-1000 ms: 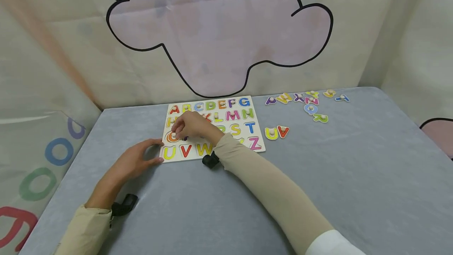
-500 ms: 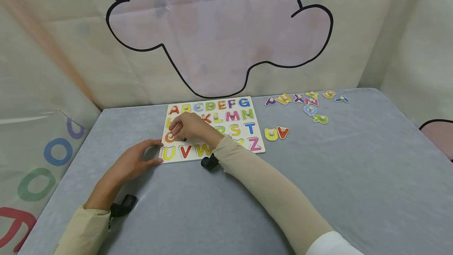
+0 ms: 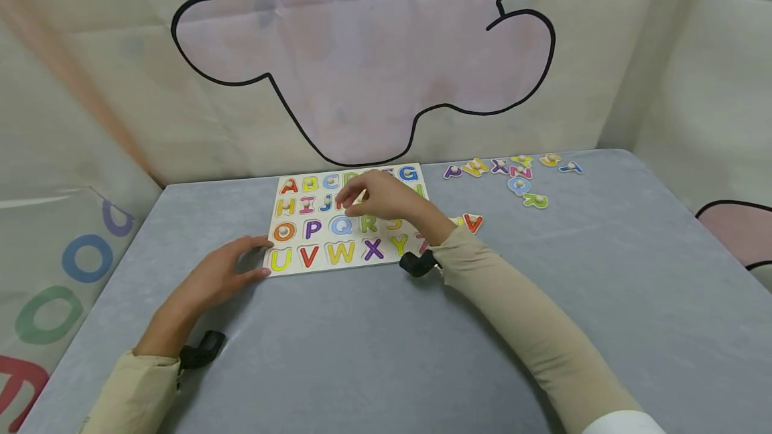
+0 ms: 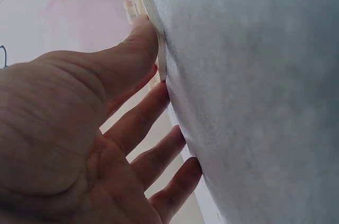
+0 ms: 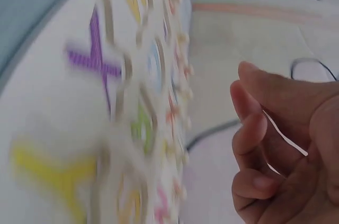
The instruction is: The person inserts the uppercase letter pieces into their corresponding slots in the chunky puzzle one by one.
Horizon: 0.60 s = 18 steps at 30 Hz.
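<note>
A white alphabet puzzle board (image 3: 356, 236) lies toward the back of the table, upper letters fitted with knobbed pieces. The orange O piece (image 3: 285, 232) sits in its slot at the left of the third row. My left hand (image 3: 217, 273) touches the board's left edge, thumb and fingertips spread along it. Up close in the left wrist view, the thumb (image 4: 144, 33) lies against that edge. Over the board's middle hovers my right hand (image 3: 389, 198), covering some upper letters. The right wrist view shows its fingers (image 5: 249, 128) loosely bent, holding nothing.
Beyond the board's right side, a U piece is mostly hidden behind the right wrist beside a red V piece (image 3: 473, 222). Several loose letters, among them a blue Q (image 3: 519, 185) and a green R (image 3: 535, 201), lie at the back right. A printed curtain (image 3: 350, 86) hangs behind.
My right hand has let go of the O piece, lifted and moved right across the board, uncovering the P and Q spots. The left hand keeps its place at the board's edge.
</note>
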{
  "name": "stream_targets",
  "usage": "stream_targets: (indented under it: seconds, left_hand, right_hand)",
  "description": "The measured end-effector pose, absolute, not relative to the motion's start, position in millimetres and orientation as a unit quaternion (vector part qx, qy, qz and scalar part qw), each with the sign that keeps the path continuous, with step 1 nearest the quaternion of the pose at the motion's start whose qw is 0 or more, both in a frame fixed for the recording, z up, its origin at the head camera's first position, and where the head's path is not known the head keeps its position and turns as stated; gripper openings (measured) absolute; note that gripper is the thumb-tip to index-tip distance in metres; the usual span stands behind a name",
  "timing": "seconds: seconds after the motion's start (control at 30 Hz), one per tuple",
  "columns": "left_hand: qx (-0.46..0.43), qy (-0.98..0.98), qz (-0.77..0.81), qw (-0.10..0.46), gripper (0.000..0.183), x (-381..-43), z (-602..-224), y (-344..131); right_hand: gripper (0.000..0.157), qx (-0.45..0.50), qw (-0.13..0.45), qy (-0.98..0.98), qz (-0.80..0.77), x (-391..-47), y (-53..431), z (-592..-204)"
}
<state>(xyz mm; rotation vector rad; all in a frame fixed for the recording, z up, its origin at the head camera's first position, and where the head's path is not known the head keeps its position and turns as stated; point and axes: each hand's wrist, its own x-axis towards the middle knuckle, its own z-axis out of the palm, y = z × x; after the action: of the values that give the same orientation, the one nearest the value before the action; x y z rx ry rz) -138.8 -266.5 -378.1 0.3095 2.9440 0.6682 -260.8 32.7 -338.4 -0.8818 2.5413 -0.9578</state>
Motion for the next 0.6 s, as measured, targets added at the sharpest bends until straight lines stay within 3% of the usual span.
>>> stream_targets:
  seconds: [0.6]
  left_hand:
    - [0.117, 0.965, 0.231, 0.043, 0.051, -136, -383, -269]
  right_hand:
    - [0.031, -0.179, 0.072, 0.929, -0.315, -306, 150, -333]
